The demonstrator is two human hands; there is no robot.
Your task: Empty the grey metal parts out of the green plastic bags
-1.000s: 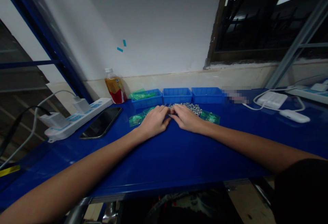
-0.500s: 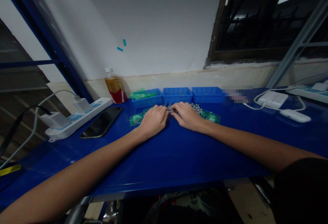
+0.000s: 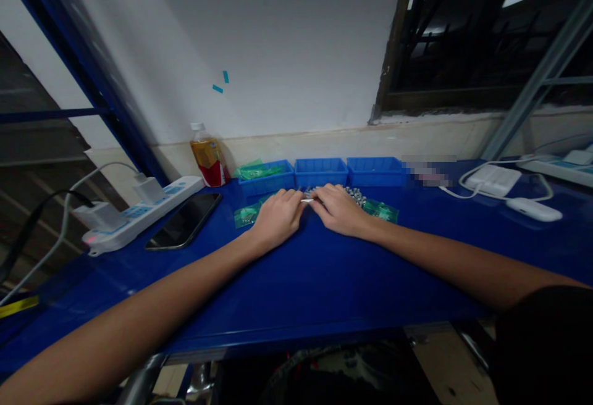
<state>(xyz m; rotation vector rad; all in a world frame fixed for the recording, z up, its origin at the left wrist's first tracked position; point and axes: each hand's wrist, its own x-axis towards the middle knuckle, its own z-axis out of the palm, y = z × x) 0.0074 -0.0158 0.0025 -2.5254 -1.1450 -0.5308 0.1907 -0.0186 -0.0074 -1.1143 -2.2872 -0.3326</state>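
My left hand (image 3: 280,217) and my right hand (image 3: 340,210) rest close together over the middle of the blue table, fingers curled. Between their fingertips runs a small bright metal rod (image 3: 306,200), pinched at both ends; its exact kind is too small to tell. A pile of small silver metal parts (image 3: 356,195), nut-like in shape, lies just behind my right hand and is partly hidden by it. Beside my left hand is a green plastic bag (image 3: 247,215) of small parts. Another green bag (image 3: 383,212) lies just right of my right hand.
Along the wall stand three blue bins: a left bin (image 3: 269,184) with green bags, a middle bin (image 3: 320,176) and a right bin (image 3: 374,176). Leftward are a drink bottle (image 3: 208,157), a phone (image 3: 184,223) and a power strip (image 3: 139,213). White chargers (image 3: 495,179) lie right.
Both hands stay in nearly the same place, with slight finger movement. The metal rod between the fingertips now shows more brightly.
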